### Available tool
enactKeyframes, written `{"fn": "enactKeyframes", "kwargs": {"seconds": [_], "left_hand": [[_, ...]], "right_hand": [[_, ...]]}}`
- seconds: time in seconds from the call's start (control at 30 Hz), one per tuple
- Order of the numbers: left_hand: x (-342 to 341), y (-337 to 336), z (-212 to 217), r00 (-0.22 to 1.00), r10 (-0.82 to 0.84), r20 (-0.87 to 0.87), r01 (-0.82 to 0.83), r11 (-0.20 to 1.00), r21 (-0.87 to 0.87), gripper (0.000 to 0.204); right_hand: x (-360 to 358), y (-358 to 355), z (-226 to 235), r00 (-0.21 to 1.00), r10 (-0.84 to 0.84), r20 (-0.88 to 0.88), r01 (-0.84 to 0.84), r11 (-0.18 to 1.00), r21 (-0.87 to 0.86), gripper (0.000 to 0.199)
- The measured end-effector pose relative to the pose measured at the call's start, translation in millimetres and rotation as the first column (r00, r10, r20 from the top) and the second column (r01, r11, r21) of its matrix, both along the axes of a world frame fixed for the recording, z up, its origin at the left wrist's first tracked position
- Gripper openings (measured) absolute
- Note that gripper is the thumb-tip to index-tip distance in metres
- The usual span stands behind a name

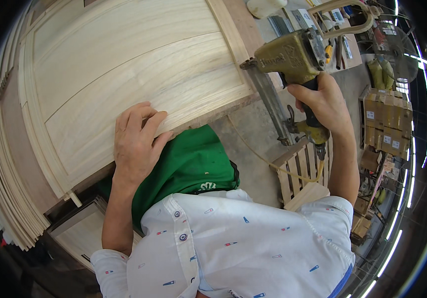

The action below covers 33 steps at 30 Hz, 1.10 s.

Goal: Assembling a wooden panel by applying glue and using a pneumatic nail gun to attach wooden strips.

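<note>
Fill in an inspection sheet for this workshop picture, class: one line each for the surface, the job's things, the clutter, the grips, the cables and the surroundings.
Surface: pale wooden panel with framed edges, lying on a brown bench.
Job's things: olive pneumatic nail gun, nose at the panel's right edge.
Clutter: stack of thin wood strips along the left; more boards below the bench.
Grips: left hand flat on the panel's near edge; right hand closed round the nail gun's handle.
Cables: yellow air hose runs from the gun's base across the floor.
Surroundings: wooden pallet, stacked cardboard boxes, a fan, concrete floor.
</note>
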<state>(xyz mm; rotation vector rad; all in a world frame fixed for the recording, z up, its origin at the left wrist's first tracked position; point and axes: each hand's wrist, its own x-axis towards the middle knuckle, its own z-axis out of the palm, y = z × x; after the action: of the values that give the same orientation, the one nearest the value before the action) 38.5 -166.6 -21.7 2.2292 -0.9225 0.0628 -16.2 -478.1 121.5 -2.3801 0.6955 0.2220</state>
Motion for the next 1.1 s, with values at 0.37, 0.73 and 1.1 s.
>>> {"fn": "enactKeyframes", "kwargs": {"seconds": [0.37, 0.73, 1.1], "left_hand": [[-1.1, -0.3, 0.3, 1.000, -0.001, 0.008, 0.001, 1.000, -0.009, 0.038], [-12.7, 36.0, 0.2, 0.997, 0.079, 0.008, -0.080, 0.995, 0.053, 0.037], [-34.3, 110.5, -1.3, 0.944, 0.331, 0.006, -0.326, 0.926, 0.191, 0.038]], "right_hand": [[-3.1, 4.3, -1.1, 1.000, 0.008, -0.011, -0.008, 0.999, -0.047, 0.031], [10.2, -56.5, -3.6, 0.992, -0.018, 0.126, 0.007, 0.997, 0.082, 0.025], [54.7, -184.9, -91.5, 0.971, -0.217, 0.101, 0.104, 0.763, 0.639, 0.038]]}}
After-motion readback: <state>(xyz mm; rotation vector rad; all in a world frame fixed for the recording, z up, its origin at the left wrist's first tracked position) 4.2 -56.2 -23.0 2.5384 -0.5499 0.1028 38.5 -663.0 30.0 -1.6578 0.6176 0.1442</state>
